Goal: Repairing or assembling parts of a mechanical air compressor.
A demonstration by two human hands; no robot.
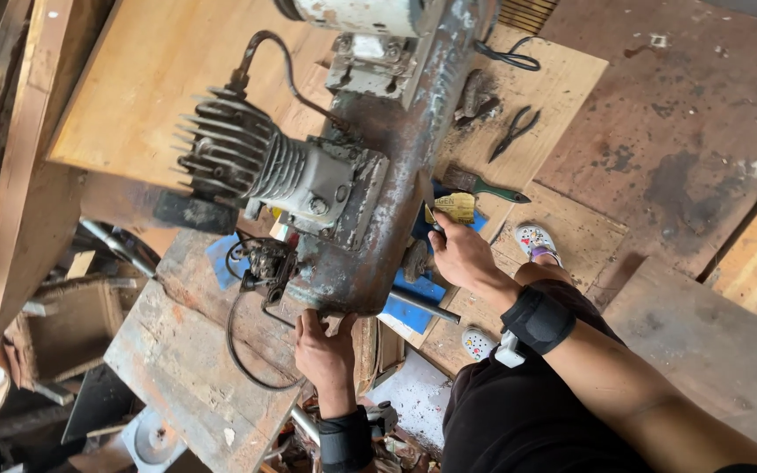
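A rusty grey compressor tank [396,158] lies on a worn wooden bench [186,368], with a finned cylinder head [238,153] bolted to its side. My left hand [326,350] grips the near end of the tank. My right hand [459,254] presses a small yellow sheet, seemingly sandpaper [454,208], against the tank's side. Both wrists wear black bands.
A green-handled brush [484,186] and black pliers [513,131] lie on plywood [554,88] beyond the tank. A blue part [415,308] sits under the tank. Black hose [247,359] loops over the bench. Wooden planks [19,175] and scrap lie at the left. My sandalled feet [536,238] are below.
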